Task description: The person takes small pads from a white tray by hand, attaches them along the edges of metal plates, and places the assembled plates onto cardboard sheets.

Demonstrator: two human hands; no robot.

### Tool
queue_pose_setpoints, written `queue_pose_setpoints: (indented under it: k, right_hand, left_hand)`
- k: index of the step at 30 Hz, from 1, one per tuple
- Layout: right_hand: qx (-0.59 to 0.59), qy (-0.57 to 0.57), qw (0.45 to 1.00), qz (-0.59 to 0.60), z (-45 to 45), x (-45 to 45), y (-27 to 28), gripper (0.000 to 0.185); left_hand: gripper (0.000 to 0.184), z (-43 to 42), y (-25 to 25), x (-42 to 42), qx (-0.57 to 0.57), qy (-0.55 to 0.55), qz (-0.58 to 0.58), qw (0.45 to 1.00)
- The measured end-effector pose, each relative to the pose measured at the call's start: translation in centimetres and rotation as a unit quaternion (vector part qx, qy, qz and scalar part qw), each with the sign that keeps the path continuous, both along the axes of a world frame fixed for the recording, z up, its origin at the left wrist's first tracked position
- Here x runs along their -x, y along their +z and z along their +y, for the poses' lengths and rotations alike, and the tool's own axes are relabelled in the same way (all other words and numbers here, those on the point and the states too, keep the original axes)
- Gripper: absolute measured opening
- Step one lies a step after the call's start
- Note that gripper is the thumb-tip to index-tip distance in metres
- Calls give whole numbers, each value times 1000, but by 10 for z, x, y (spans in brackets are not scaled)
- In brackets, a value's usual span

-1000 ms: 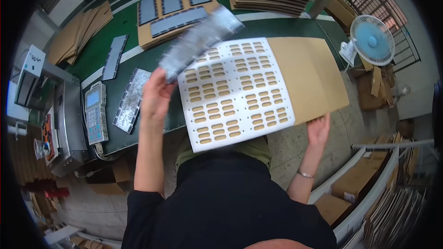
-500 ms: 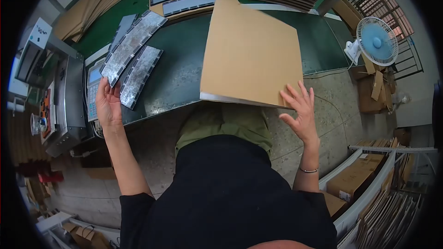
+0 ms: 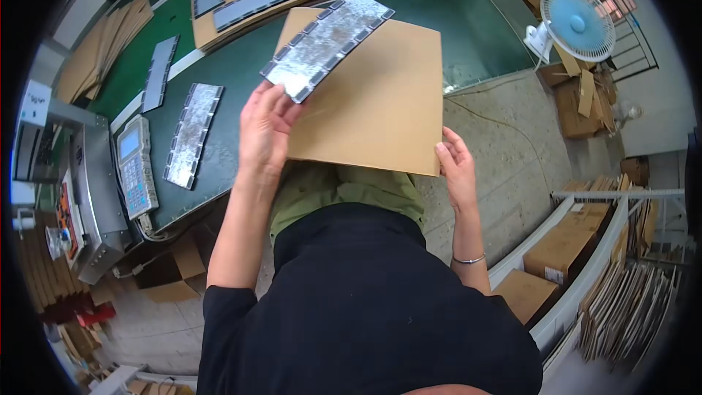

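Dressed in a black top (image 3: pixel 358 285) with short, loose-cut black sleeves (image 3: pixel 228 322), marked by one tiny pale speck (image 3: pixel 410 320). Clad below in olive-green trousers (image 3: pixel 311 205), creased across the front, and wearing a slim, silvery bangle (image 3: pixel 469 260) round the right forearm (image 3: pixel 466 230).

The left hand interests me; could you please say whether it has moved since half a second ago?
Yes, the left hand has moved right, from beside the keypad unit to well clear of it.
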State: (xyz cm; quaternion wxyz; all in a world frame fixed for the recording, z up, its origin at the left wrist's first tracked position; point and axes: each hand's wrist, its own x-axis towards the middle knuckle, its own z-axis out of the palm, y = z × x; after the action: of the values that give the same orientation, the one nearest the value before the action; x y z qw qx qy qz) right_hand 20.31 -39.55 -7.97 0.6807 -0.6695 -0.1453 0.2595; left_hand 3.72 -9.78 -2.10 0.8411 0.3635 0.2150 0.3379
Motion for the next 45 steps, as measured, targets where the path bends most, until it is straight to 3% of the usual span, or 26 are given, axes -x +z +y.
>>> queue_pose_setpoints:
  k: [8,17,21,25,26,28,29,30,31,32,33,35,37,41,43,44,45]
  right_hand:
    - [-19,36,998,40,-12,22,4,50]
    - [-14,48,998,26,-8,22,-1,50]
    - [2,54,998,21,-9,15,6,48]
    - [1,77,997,21,-10,7,3,48]
    - [2,79,997,11,-12,3,3,49]
    - [7,85,996,11,-13,-3,0,49]
    - [6,82,997,11,-13,-4,-3,48]
    - [17,87,996,13,-16,-9,-3,48]
    - [15,75,997,15,-15,-10,-1,47]
    - [14,64,998,17,-14,-11,2,47]
    - [13,53,998,17,-12,-15,5,47]
    - [6,51,999,8,-16,-31,-1,47]
    - [5,34,999,-10,-17,-41,-5,47]
    - [60,49,993,-90,-17,-60,-3,49]
    - [161,-2,954,-254,-2,-58,11,49]
    - [209,-31,919,-332,10,-57,21,49]
    - [176,0,919,-351,30,-52,39,48]
  left_hand:
    - [30,-83,-13,-48,98,-30,20,995]
    - [33,-122,-21,-69,112,-60,48,991]
    - [23,-121,-29,-74,99,-147,23,984]
    - [33,-127,-10,-30,150,-211,31,965]
    - [35,-118,4,-11,-9,-164,88,982]
    - [38,-95,27,35,-318,-66,201,924]
    - [39,-70,15,55,-551,86,261,788]
    - [42,-42,19,73,-659,195,341,642]
    - [45,-18,23,94,-646,226,392,615]
    - [47,-2,19,117,-559,238,436,664]
    - [48,16,10,140,-593,285,485,576]
    - [53,31,3,175,-556,292,552,548]
    - [70,35,-5,199,-527,265,587,554]
    - [99,23,-16,209,-453,233,599,618]
    - [110,25,-27,212,-454,229,589,628]
    - [106,23,-28,211,-452,244,569,642]
    - [105,20,-30,211,-444,255,557,654]
